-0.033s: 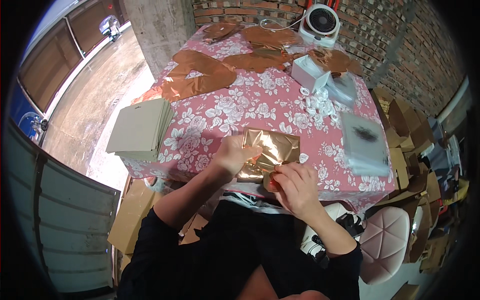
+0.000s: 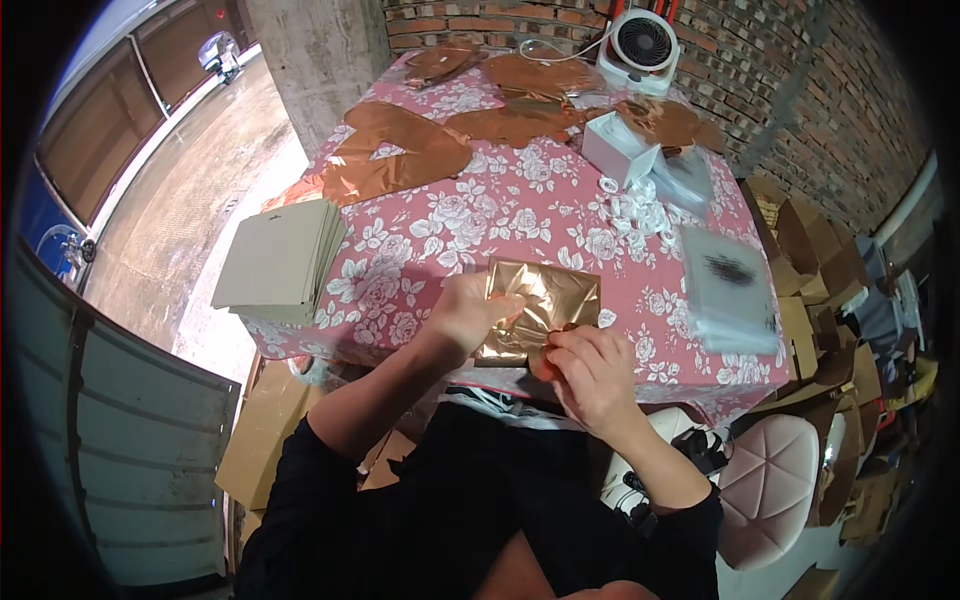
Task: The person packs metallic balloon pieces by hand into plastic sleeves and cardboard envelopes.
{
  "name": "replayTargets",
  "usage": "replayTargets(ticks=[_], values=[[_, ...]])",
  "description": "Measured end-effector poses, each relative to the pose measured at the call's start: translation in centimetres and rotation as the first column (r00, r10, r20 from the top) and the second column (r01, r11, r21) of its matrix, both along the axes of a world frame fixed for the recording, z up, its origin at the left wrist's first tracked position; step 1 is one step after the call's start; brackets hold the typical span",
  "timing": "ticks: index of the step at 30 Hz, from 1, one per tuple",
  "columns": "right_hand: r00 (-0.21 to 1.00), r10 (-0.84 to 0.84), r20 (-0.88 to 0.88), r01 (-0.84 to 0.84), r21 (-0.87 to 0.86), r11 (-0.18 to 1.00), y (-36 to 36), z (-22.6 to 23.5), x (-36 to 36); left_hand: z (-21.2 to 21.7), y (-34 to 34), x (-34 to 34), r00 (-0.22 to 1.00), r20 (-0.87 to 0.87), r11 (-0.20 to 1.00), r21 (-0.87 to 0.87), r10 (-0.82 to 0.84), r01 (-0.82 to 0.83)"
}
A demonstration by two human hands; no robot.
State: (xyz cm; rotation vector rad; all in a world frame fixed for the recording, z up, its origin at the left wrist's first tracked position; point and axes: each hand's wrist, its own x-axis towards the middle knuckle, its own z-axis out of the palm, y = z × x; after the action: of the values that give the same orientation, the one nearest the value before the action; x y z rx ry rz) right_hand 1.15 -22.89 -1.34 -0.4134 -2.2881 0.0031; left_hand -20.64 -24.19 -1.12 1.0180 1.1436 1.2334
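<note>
In front of me at the table's near edge lies a folded, shiny copper-coloured foil sheet (image 2: 545,295), roughly square. My left hand (image 2: 468,312) grips its left side, thumb laid across the top and fingers partly hidden. At the lower right corner, my right hand (image 2: 592,365) pinches a bit of the foil between thumb and fingertips. A dark edge shows along the foil's bottom; what lies beneath it is hidden.
Left stands a stack of grey-beige cards (image 2: 275,255). Flat copper foil balloons (image 2: 400,150) lie farther back, one A-shaped. Rightward are clear plastic bags (image 2: 730,290), white ribbon coils (image 2: 637,212), a white box (image 2: 618,150) and a fan (image 2: 642,45). A padded stool (image 2: 768,490) stands at right.
The foil bit at my right fingertips has shifted slightly and shows less. My left hand keeps its place on the foil.
</note>
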Motion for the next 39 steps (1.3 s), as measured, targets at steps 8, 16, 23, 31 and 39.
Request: replayTargets(ticks=[8,16,23,31,39], values=[[0.969,-0.209,-0.134,0.187,-0.164,0.969,1.7,-1.0,-1.6,0.3,0.8,0.3,0.997,-0.076,1.000,-0.017,0.001,-0.002],[0.995,-0.101,-0.024,0.102,0.047,0.994,2.9,-1.2,-1.8,0.2,1.8,0.8,0.995,0.095,1.000,-0.018,0.006,-0.004],[0.983,-0.162,0.086,0.158,0.052,0.986,2.5,-1.2,-2.5,-1.1,3.1,0.2,0.974,0.229,0.997,-0.074,-0.006,0.023],[0.978,-0.168,0.121,0.145,0.176,0.974,3.8,-1.6,-2.1,0.4,2.5,0.8,0.868,0.497,0.970,-0.202,-0.017,0.134],[0.978,-0.078,0.192,0.040,0.193,0.980,3.3,-1.4,-1.8,-1.4,3.6,-2.2,0.917,0.371,0.942,-0.335,0.145,-0.013]])
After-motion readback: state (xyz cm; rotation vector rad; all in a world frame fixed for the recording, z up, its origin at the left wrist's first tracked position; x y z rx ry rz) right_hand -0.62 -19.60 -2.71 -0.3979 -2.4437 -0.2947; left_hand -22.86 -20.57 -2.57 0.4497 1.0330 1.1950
